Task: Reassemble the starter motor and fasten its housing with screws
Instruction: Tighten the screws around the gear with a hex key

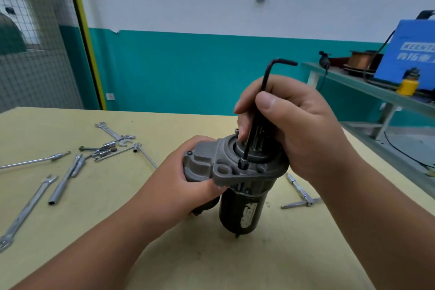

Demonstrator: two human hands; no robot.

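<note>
The starter motor (242, 209) stands upright on the yellow table (211, 254), black cylindrical body down, grey cast housing (226, 172) on top. My left hand (188, 183) grips the housing's left side and the solenoid part. My right hand (289, 125) is closed around a black L-shaped hex key (268, 77). Its long leg points down and its tip sits in a screw head (243, 164) on the housing flange. The short leg sticks out to the right above my fingers. Another small black screw (189, 153) shows on the housing's left top.
Several wrenches, sockets and extension bars (106, 148) lie scattered on the table's left half. A T-handle tool (301, 195) lies right of the motor. A side bench (376, 92) at right carries a blue machine, a wire spool and a yellow can.
</note>
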